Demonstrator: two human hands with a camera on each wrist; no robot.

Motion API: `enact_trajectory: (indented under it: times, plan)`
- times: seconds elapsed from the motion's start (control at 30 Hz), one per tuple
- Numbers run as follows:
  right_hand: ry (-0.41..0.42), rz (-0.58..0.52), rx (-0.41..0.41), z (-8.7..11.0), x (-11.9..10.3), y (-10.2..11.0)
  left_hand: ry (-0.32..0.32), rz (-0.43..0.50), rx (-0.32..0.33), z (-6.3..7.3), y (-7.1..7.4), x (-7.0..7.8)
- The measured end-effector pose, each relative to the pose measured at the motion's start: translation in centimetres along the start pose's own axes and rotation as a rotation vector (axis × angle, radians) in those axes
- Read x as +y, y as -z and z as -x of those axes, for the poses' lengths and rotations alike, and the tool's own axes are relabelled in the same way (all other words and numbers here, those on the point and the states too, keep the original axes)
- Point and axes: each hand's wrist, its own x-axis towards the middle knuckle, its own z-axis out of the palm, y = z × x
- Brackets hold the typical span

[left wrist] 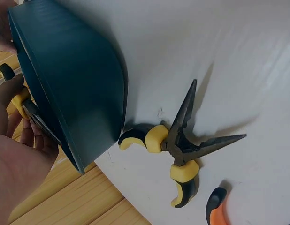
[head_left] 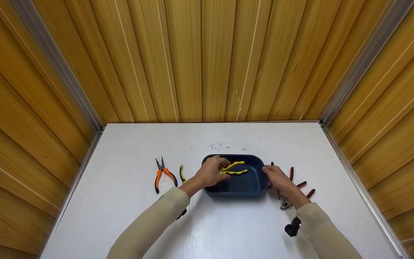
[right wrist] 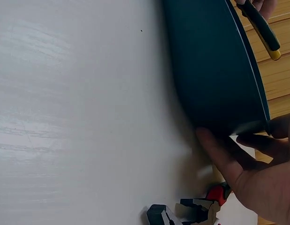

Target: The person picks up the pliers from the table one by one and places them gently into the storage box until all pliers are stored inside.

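Note:
My left hand (head_left: 211,171) holds a pair of yellow-and-black pliers (head_left: 236,173) over the left part of a dark blue bin (head_left: 235,194). The handles point right, spread apart, and the fingers mostly hide the head. At the bin's right end, my right hand (head_left: 280,180) grips the rim and wall; in the right wrist view its fingers (right wrist: 220,152) lie along the outside of that end. Beside the bin on the left, yellow-and-black long-nose pliers (left wrist: 180,145) lie with their jaws spread, partly hidden by my left forearm in the head view.
Orange-and-black long-nose pliers (head_left: 161,168) lie farther left on the white table (head_left: 138,144). Several red-handled tools (head_left: 302,184) lie right of the bin, partly under my right forearm. Wood-look panel walls (head_left: 207,72) close off the back and both sides.

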Motion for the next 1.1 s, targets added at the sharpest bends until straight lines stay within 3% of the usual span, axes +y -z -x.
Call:
enact_trajectory:
  times: [0.5,0.67,1.1]
  plan:
    - [0.023,-0.030,0.001,0.0,0.0,-0.4,-0.024,-0.048,0.019,0.2,-2.0,-1.2]
    - [0.009,-0.029,0.007,-0.1,-0.2,-0.3,0.008,-0.081,0.008,0.3,-2.4,-1.5]
    - [0.033,-0.016,0.008,0.3,0.1,-0.3,0.012,-0.231,-0.016,0.7,-3.4,-1.2]
